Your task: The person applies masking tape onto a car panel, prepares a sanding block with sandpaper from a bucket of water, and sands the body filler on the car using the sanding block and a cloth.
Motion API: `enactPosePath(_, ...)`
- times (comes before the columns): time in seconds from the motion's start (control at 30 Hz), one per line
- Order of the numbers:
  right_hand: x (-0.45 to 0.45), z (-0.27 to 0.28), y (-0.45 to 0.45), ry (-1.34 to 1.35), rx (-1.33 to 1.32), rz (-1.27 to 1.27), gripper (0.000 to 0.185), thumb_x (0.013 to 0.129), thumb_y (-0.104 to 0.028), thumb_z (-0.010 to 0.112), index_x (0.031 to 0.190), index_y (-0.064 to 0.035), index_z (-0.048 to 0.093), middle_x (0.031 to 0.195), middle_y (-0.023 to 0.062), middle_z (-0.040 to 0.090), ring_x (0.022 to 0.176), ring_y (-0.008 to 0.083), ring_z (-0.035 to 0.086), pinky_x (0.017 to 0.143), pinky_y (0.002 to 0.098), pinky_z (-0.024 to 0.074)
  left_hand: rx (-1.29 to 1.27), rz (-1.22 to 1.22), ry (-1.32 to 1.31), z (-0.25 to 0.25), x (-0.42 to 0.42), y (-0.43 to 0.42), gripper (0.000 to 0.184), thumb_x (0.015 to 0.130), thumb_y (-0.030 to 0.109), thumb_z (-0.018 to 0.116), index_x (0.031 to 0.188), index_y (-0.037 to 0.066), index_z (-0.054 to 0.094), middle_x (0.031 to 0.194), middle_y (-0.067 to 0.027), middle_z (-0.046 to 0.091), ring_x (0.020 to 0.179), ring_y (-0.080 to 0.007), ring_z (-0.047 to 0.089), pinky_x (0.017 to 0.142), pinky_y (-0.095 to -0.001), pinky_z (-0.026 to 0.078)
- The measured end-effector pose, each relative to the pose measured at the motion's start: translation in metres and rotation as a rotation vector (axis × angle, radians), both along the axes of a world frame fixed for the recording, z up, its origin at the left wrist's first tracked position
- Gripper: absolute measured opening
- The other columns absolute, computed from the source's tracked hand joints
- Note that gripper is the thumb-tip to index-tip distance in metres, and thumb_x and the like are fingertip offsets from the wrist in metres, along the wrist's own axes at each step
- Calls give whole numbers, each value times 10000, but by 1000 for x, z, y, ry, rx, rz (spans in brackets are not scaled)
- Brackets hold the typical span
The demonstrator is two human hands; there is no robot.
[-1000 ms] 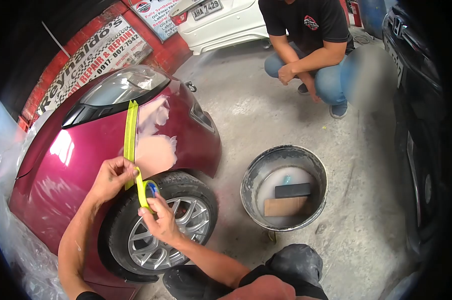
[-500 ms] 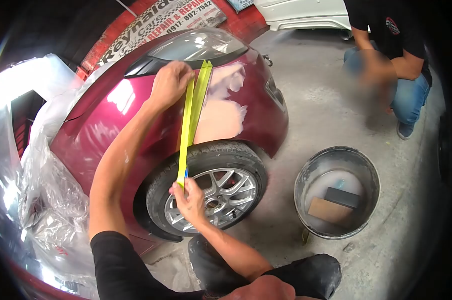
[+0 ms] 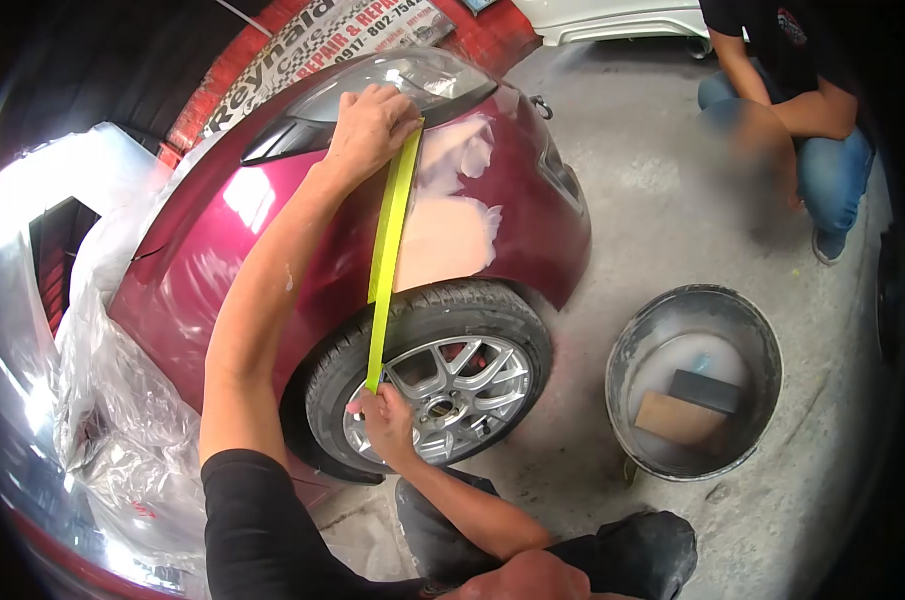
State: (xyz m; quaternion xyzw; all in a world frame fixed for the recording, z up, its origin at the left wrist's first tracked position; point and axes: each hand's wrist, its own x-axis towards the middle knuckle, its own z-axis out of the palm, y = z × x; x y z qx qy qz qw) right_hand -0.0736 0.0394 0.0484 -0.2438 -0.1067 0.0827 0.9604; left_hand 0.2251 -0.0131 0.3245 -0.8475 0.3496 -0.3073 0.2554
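Note:
A strip of yellow-green tape [image 3: 392,235] is stretched between my two hands, over the maroon fender [image 3: 317,225]. My left hand [image 3: 372,128] pinches its upper end just below the headlight [image 3: 412,80]. Lower down, in front of the wheel [image 3: 452,375], my right hand [image 3: 384,418] is closed on the lower end; the roll is hidden by the fingers. Part of an older strip shows beside the stretched one. Pale filler [image 3: 447,240] covers the fender right of the tape.
A metal bucket [image 3: 622,345] on the floor holds a dark block [image 3: 704,391] and a tan block [image 3: 678,418] in cloudy water. Another person [image 3: 837,175] squats at the upper right. Clear plastic sheeting [image 3: 132,420] drapes the car's left side. A white car [image 3: 612,22] stands behind.
My left hand has moved from the wheel arch up to the headlight, drawing out tape. My right hand is lower on the wheel. The view has shifted left, so the car and bucket appear further right.

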Motion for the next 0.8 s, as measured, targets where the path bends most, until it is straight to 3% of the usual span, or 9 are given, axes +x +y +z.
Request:
enactPosePath(0.2, 6, 7, -12, -40, -64, 69, 168, 1058, -148, 626, 996, 7, 647, 864, 92, 778, 723, 70, 660, 676, 232, 505, 47, 2, -7, -3, 9, 4, 130, 903, 210, 775, 968, 133, 693, 947, -23, 640, 988, -246, 607, 831, -432, 408)
enactPosePath(0.8, 5, -3, 0, 8, 6, 149, 175, 1071, -155, 596, 990, -12, 657, 858, 69, 762, 768, 98, 688, 739, 261, 529, 65, 53, -27, -6, 13, 6, 132, 901, 241, 761, 977, 142, 716, 984, -23, 661, 1008, -262, 603, 839, -449, 417)
